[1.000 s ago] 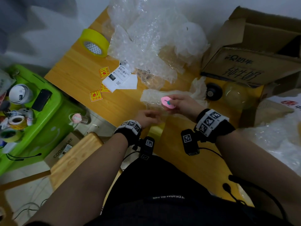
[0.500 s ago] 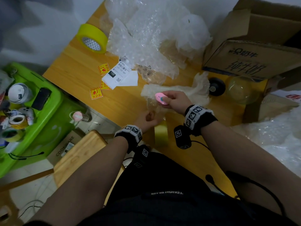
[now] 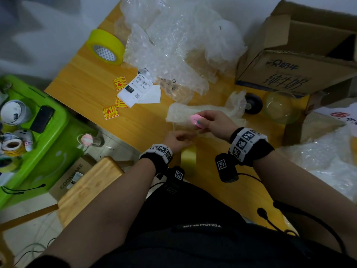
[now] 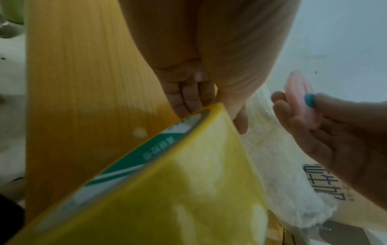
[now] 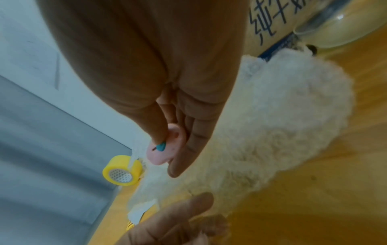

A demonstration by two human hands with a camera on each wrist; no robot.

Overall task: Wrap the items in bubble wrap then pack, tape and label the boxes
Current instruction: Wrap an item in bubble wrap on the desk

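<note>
Head view: the right hand (image 3: 211, 122) pinches a small pink cutter (image 3: 195, 120) over the wrapped bundle (image 3: 185, 113). The left hand (image 3: 178, 139) holds a tape roll (image 3: 188, 158) at the table (image 3: 81, 74) edge. Advise drawing the tape taut before cutting. The cardboard box (image 3: 293, 60) stands open, contents unseen.

Left wrist view: fingers (image 4: 188, 92) are tucked in the roll's core.

Right wrist view: thumb and fingers clamp the cutter; a glass bowl (image 5: 339, 24) appears empty.
</note>
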